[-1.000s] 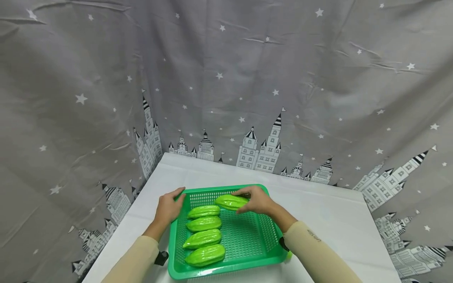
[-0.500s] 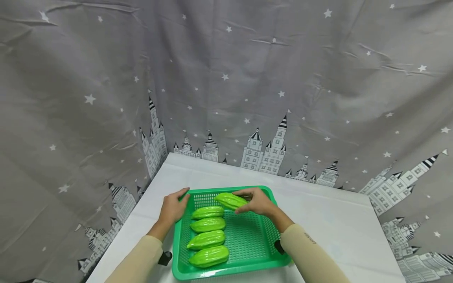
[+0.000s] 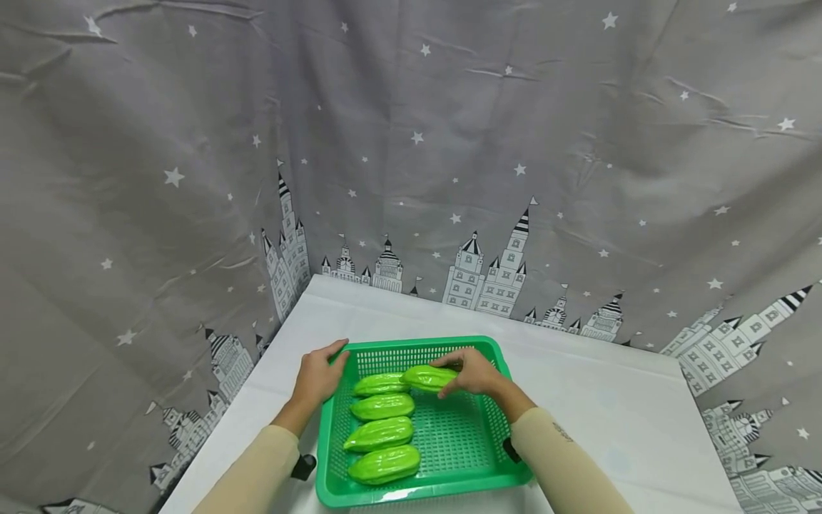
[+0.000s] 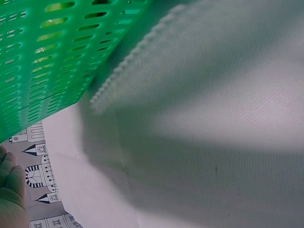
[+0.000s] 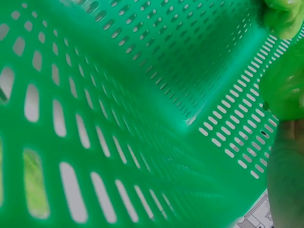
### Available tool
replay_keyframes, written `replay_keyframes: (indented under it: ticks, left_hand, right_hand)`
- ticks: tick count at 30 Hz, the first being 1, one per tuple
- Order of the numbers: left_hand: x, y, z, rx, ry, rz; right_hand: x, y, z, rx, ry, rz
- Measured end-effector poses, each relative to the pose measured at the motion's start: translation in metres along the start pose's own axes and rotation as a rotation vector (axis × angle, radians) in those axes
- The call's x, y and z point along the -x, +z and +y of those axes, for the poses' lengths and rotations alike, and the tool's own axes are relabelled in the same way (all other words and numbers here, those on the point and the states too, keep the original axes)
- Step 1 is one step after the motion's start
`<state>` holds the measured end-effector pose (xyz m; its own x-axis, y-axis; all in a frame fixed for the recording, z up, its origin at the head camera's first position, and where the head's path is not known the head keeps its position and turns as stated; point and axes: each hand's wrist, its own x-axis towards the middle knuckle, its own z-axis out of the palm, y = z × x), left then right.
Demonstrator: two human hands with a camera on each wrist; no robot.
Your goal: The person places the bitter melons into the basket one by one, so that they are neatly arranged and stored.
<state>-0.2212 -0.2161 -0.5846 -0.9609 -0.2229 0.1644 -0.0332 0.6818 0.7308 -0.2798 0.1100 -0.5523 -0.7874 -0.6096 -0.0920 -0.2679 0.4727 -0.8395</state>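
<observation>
In the head view, a green plastic basket point(image 3: 411, 492) holds a column of bright green ridged bitter melons point(image 3: 383, 465) along its left side. My right hand point(image 3: 474, 373) pinches another bitter melon point(image 3: 427, 378) inside the back of the basket, thumb on the near side. Its left end meets the right end of the rearmost bitter melon point(image 3: 380, 384). In the right wrist view, this held bitter melon point(image 5: 287, 88) shows at the right edge. My left hand point(image 3: 317, 374) grips the basket's back left corner; in the left wrist view only some fingers point(image 4: 10, 178) show.
The basket stands on a white-covered table point(image 3: 597, 407). A grey curtain point(image 3: 411, 178) with stars and castles rises behind and at the sides. Through the basket's slots in the right wrist view, a yellow-green thing point(image 5: 35, 185) lies outside.
The held bitter melon has come down and levelled out, now meeting the rearmost one. My left hand stays at the basket's corner. The head view has shifted slightly.
</observation>
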Motion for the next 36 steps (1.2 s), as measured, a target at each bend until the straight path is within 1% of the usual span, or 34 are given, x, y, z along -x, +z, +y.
replay_keyframes:
  ticks: [7,14,21,28,31,36]
  left_hand:
    - [0.001,-0.001,0.003,0.021,0.003,-0.007]
    - [0.001,-0.001,0.006,0.018,0.006,-0.002]
    - [0.002,-0.002,0.006,0.023,0.011,-0.006]
    - [0.001,-0.001,0.004,0.017,0.013,-0.001]
    - [0.001,0.000,0.004,0.016,0.007,-0.001]
    - [0.001,0.000,0.005,0.013,0.003,0.000]
  right_hand:
    - [-0.003,0.003,0.005,0.073,0.003,-0.024]
    - [-0.002,0.003,0.010,0.077,0.041,0.001]
    - [-0.001,0.002,0.015,0.143,0.022,0.010]
    - [-0.003,0.002,0.021,0.172,0.025,0.007]
    - [-0.004,0.003,0.023,0.214,0.010,0.005]
    - [-0.006,0.004,0.025,0.274,0.014,0.012]
